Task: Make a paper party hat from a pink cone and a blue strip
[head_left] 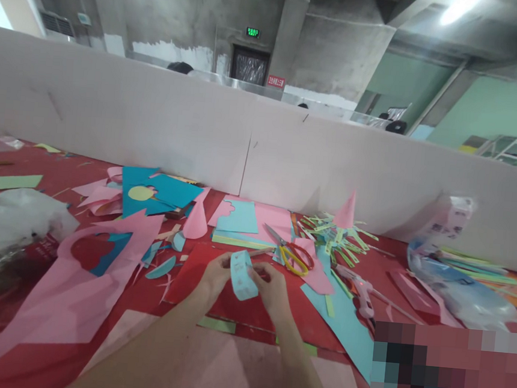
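Observation:
A light blue piece of paper [243,277], curved like a band, hangs between my two hands above a red board [197,273]. My left hand [216,275] pinches its left edge. On the other side, my right hand [271,284] grips the right edge with thumb and fingers. Faint marks show on the paper, too blurred to read. Just beyond my right hand lie open-bladed scissors [295,259] with red and yellow handles. A stack of blue and green paper sheets [241,218] is behind my hands.
Left are a pink cone [196,220], cut pink paper [115,284], teal sheets [168,192] and a plastic bag [12,215]. Right are another pink cone [345,212] on fringed green strips, a glue gun [362,294] and a clear plastic package [463,284]. A white partition [178,126] stands behind.

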A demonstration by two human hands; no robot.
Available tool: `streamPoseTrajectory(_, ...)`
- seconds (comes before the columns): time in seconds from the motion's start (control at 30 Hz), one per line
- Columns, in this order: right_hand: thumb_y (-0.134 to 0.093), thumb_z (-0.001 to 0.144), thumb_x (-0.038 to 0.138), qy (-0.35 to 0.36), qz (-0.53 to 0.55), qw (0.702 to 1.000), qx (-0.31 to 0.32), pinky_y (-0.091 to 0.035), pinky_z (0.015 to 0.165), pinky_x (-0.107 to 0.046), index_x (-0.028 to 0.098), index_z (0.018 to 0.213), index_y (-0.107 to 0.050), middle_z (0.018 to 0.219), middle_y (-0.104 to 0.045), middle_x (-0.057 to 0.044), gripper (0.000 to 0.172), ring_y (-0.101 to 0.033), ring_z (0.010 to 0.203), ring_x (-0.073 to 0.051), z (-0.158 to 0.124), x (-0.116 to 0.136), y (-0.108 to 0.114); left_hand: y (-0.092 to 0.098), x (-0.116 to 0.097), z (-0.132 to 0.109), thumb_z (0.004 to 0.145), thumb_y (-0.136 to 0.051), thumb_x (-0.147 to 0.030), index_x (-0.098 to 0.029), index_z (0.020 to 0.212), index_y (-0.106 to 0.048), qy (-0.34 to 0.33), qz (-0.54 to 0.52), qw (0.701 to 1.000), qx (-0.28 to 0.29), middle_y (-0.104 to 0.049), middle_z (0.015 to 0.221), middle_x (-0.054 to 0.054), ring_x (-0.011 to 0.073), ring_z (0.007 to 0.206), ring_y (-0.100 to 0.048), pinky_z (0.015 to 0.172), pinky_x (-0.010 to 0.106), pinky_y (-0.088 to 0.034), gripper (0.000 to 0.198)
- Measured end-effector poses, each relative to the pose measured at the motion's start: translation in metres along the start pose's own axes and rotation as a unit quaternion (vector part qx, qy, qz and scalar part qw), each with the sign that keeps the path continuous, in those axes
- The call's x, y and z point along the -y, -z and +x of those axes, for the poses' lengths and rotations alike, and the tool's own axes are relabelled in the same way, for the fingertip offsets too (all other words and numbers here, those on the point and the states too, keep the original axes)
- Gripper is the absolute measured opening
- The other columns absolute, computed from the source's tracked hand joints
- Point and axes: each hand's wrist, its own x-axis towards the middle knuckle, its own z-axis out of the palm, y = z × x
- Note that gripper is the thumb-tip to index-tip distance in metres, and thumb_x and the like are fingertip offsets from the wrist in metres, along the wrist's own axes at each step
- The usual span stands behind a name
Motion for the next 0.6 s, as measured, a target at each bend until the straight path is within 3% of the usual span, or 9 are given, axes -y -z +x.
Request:
streamPoseTrajectory(0.33, -0.061, 0.071, 0.032, -0.014, -0.005, 1.000, 0.000, -0.045, 0.064, -0.029, 0.017, 0.076, -0.069, 0.072, -0.069, -0.004, 0.018, -0.060, 0.067, -0.019, 0.001, -0.002, 0.006, 0.007, -0.015, -0.003, 0.054, -0.072, -0.029, -0.014, 0.067, -0.066, -0.017, 0.037, 0.999, 0.027, -0.068, 0.069, 0.004, 0.0202, 0.070, -0.061, 0.070, 0.031, -0.046, 0.021)
streamPoseTrajectory(0.6, -0.058, 0.074, 0.037, -0.028, 0.030, 0.999, -0.007, -0.047, 0.071, -0.031, 0.018, 0.083, -0.070, 0.081, -0.070, -0.005, 0.024, -0.063, 0.076, -0.022, 0.000, 0.003, 0.003, 0.007, 0.006, 0.002, 0.052, -0.074, -0.035, -0.014, 0.070, -0.064, -0.018, 0.018, 0.999, 0.026, -0.067, 0.069, 0.004, 0.0195, 0.069, -0.061, 0.072, 0.033, -0.047, 0.030)
